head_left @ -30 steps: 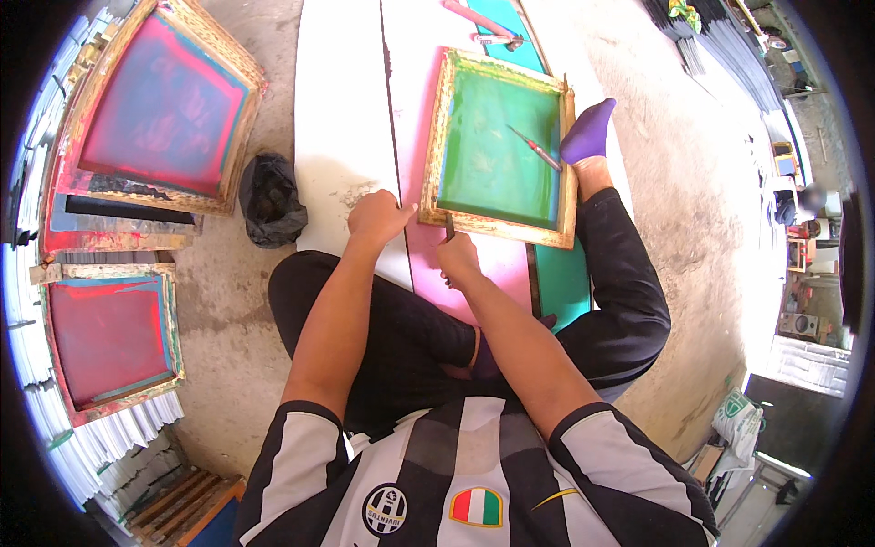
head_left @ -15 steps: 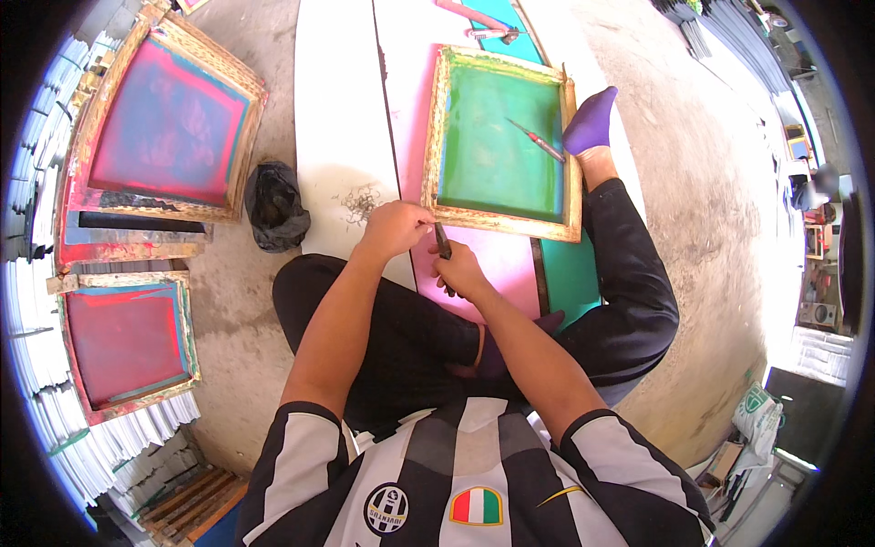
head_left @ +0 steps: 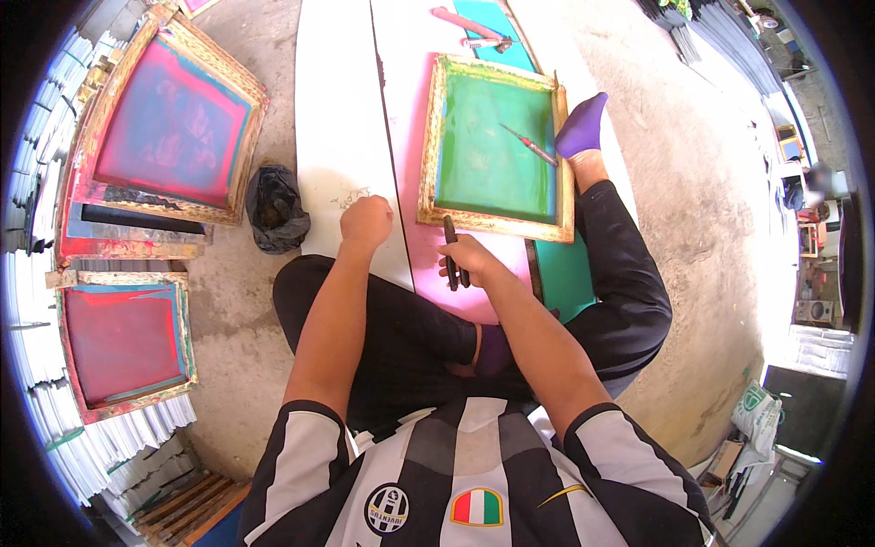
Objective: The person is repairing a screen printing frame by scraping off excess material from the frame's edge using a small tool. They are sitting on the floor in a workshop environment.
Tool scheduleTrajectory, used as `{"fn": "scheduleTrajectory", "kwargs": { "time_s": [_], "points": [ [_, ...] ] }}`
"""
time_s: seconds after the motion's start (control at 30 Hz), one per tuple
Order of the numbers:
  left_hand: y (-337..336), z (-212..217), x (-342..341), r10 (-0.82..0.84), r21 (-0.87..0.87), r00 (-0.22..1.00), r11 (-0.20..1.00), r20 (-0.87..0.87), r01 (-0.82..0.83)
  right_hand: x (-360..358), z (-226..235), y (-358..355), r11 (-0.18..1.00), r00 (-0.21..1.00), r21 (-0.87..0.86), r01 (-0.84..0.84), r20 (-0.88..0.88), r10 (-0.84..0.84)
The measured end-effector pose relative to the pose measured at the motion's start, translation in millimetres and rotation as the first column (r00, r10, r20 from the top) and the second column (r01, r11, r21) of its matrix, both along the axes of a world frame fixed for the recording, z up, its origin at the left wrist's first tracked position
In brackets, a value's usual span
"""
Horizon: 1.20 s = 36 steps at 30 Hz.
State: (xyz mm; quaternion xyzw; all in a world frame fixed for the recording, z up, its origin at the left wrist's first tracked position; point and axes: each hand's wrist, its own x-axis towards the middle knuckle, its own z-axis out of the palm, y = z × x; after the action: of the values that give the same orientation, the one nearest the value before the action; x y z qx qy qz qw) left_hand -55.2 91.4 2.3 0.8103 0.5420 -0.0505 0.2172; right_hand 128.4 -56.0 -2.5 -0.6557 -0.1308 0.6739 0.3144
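Observation:
My right hand (head_left: 471,259) grips a black pen-like tool (head_left: 451,252) just below the near edge of a wooden screen frame with green mesh (head_left: 495,148). My left hand (head_left: 366,222) is curled into a fist and rests on a white board (head_left: 339,118), next to small dark marks. A thin red-handled tool (head_left: 529,146) lies on the green mesh. The frame sits on a pink sheet (head_left: 422,239). I sit on the floor in black trousers, and my foot in a purple sock (head_left: 581,126) touches the frame's right side.
Two wooden frames with pink and red mesh (head_left: 169,128) (head_left: 123,339) lie on the concrete floor at left, beside a crumpled black bag (head_left: 273,208). Stacks of white sheets (head_left: 36,273) line the far left. A teal sheet (head_left: 558,273) lies under the pink one.
My right hand has drawn back from the frame's edge toward me, now holding the black tool lengthwise. My left hand has closed into a fist and stayed on the white board.

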Motion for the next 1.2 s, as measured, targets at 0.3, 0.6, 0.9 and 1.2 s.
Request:
{"fn": "scheduleTrajectory", "kwargs": {
  "time_s": [0.3,0.6,0.9,1.2],
  "points": [
    [4,13,-4,0.176,-0.107,0.98,0.977,-0.088,-0.185,9,-8,15,0.998,0.994,-0.055,-0.015,0.111,0.021],
    [10,15,-3,0.223,-0.145,0.966,0.96,-0.13,-0.241,-9,-7,21,0.996,0.982,-0.083,0.043,0.186,-0.027],
    [7,14,4,0.211,-0.106,0.973,0.97,-0.089,-0.22,-30,-3,19,0.991,0.869,-0.129,0.039,0.494,0.03],
    [7,17,9,0.174,-0.157,0.982,0.97,-0.079,-0.185,-31,-47,13,0.997,0.7,-0.054,-0.061,0.71,0.081]
  ]
}}
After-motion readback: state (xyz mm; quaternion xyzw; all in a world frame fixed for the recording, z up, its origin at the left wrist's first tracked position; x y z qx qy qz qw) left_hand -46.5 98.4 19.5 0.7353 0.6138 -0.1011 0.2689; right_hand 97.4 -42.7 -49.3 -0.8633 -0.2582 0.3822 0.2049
